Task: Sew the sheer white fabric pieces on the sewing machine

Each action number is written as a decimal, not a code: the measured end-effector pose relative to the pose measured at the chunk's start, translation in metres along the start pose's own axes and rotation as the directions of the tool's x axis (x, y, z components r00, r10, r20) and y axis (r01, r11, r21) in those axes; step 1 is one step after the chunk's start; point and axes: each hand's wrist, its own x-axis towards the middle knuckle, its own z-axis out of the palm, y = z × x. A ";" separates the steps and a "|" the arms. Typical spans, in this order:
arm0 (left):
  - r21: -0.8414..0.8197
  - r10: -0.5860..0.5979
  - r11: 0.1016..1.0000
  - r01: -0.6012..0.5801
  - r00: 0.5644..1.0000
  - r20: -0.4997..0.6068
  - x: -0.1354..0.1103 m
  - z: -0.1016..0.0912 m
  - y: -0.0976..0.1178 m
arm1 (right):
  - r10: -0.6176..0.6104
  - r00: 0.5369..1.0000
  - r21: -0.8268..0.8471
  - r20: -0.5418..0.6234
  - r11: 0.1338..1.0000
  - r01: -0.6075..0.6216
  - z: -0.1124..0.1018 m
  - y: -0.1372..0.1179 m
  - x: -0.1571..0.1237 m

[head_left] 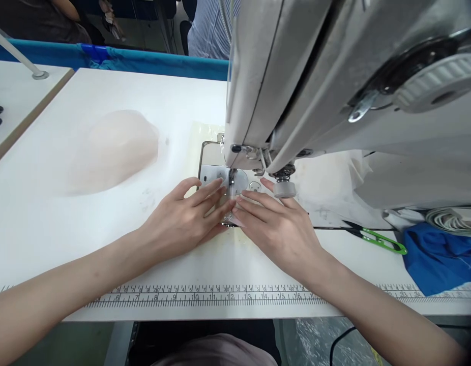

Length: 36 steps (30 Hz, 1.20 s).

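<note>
Both of my hands rest at the metal needle plate (212,174) of a sewing machine (273,96), just under the presser foot (231,177). My left hand (185,218) lies to the left of the foot, fingers stretched forward and slightly bent. From the right, my right hand (283,223) reaches in with its fingers spread flat, the fingertips of the two hands almost meeting. A small pinkish scrap (236,217) shows between them, partly covered by the fingers. I cannot make out whether either hand pins it down.
A pale beige rounded piece (123,147) lies on the white table at left. Green thread snips (384,241) and a blue cloth (437,254) are at right. A printed ruler (205,296) runs along the front edge. Beyond the blue barrier sits a person in stripes (210,30).
</note>
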 end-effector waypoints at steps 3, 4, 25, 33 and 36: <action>0.000 -0.017 1.000 0.017 0.999 0.034 0.000 0.004 -0.004 | 0.010 1.000 -0.015 0.002 1.000 -0.010 0.004 0.002 0.000; 0.002 -0.019 1.000 0.019 0.999 0.044 0.001 0.005 -0.005 | 0.015 1.000 -0.020 0.003 1.000 -0.015 0.005 0.003 0.000; -0.036 -0.073 0.997 0.072 0.997 -0.023 -0.002 0.003 0.003 | 0.028 0.998 0.043 0.061 0.999 -0.031 0.006 0.006 0.002; -0.044 -0.072 0.997 0.071 0.997 -0.038 -0.001 0.006 0.001 | 0.039 0.995 0.028 0.096 0.999 -0.042 0.006 0.007 0.003; -0.037 -0.072 0.997 0.071 0.996 -0.046 0.000 0.007 -0.001 | 0.043 0.993 0.027 0.107 0.999 -0.046 0.007 0.007 0.003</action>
